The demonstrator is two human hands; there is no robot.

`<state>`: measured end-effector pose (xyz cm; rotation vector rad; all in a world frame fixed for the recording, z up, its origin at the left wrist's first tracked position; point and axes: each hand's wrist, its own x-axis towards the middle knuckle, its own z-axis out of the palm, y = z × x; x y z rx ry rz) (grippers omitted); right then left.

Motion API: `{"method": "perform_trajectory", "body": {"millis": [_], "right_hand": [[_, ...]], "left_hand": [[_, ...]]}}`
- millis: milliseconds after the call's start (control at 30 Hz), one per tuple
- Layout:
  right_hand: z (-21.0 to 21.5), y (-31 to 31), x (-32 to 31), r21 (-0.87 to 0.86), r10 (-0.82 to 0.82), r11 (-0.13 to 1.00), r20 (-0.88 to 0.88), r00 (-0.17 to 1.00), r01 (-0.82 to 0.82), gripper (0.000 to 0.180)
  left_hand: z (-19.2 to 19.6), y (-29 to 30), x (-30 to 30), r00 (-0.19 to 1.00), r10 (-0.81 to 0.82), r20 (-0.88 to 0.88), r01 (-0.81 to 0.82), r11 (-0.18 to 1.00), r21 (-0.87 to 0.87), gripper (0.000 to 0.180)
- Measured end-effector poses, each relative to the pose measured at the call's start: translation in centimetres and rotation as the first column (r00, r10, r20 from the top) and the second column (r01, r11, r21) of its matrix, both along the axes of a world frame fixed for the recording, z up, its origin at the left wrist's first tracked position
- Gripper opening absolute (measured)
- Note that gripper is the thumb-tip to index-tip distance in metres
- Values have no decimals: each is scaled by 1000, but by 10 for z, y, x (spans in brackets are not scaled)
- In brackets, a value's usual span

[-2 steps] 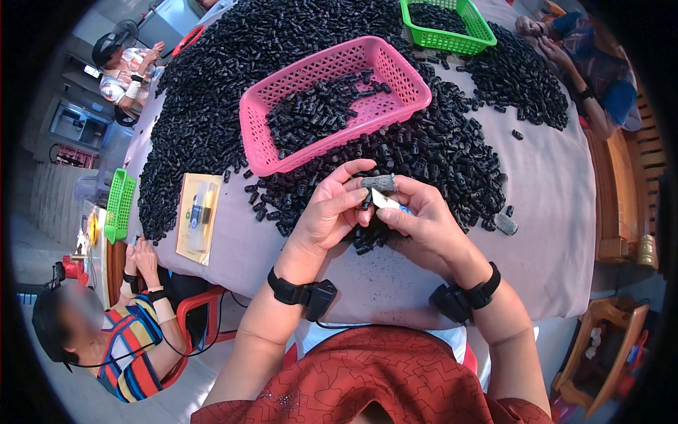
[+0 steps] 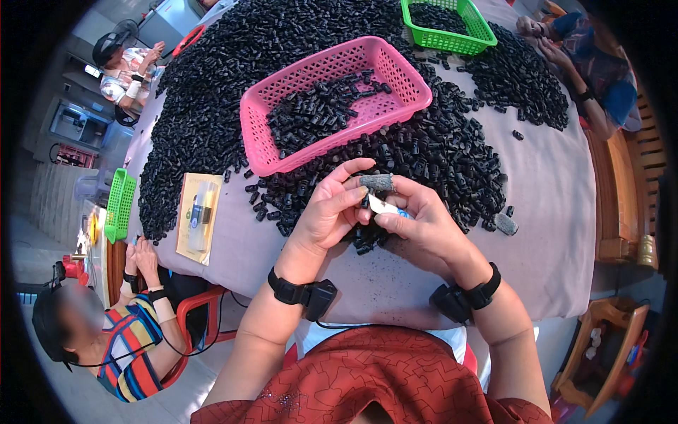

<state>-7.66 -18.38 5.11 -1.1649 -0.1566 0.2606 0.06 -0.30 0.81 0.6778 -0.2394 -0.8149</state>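
Left fingers (image 2: 346, 201) pinched a black piece (image 2: 365, 201) at their tips; right fingers (image 2: 397, 224) gripped a pale blade (image 2: 378, 204) beside it.

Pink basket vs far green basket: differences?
Pink basket is nearer and looks larger; green basket is farther and cut by the frame edge. Pink basket shows bare bottom at right; in green basket, black pieces seem to cover it. Both have perforated walls and hold black pieces.

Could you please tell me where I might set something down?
Free: the cloth right of the gray finger sleeve, below the stray black piece; also the strip between the yellow packet and left wristband. Crowded: the black heap around the pink basket.
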Motion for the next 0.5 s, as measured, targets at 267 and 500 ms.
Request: {"method": "perform_trajectory", "body": {"millis": [267, 500], "right_hand": [[-11, 6, 0, -2, -10, 1000, 31, 999, 10, 38], [-2, -1, 1, 57, 8, 998, -34, 999, -6, 31]], "left_hand": [[3, -4, -2, 998, 52, -39, -51, 998, 21, 45], [4, -2, -4, 1000, -21, -11, 21, 1000, -19, 48]]}}
